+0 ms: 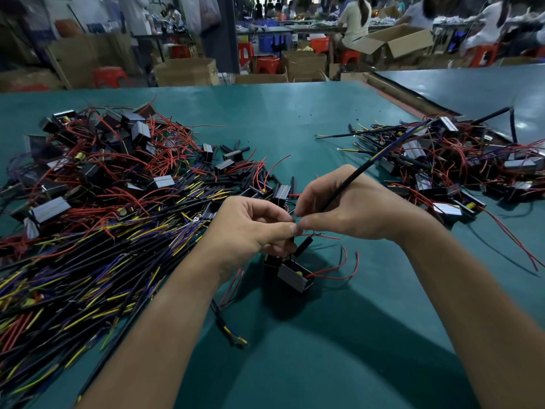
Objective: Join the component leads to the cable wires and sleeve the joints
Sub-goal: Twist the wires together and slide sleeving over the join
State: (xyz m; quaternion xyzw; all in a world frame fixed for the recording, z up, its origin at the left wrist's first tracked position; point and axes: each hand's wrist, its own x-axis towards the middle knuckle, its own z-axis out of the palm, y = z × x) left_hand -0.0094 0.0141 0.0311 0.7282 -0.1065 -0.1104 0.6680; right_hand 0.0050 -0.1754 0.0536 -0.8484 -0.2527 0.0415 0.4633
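Both hands meet over the green table. My left hand [253, 228] pinches a thin wire at its fingertips, and my right hand [351, 211] pinches the same joint from the other side. A black cable [380, 154] runs up and to the right from my right hand. Below the hands hangs a small box-shaped component [292, 274] with a grey face and red leads [333, 273] curling to the right. A short black sleeve [305, 243] sits on a lead just under the fingertips.
A big heap of black cables with yellow and blue wire ends [97, 255] lies on the left, with components and red leads [97, 160] behind it. Another heap of joined parts [454, 163] lies at the right. Loose black sleeves [236, 149] lie in the middle.
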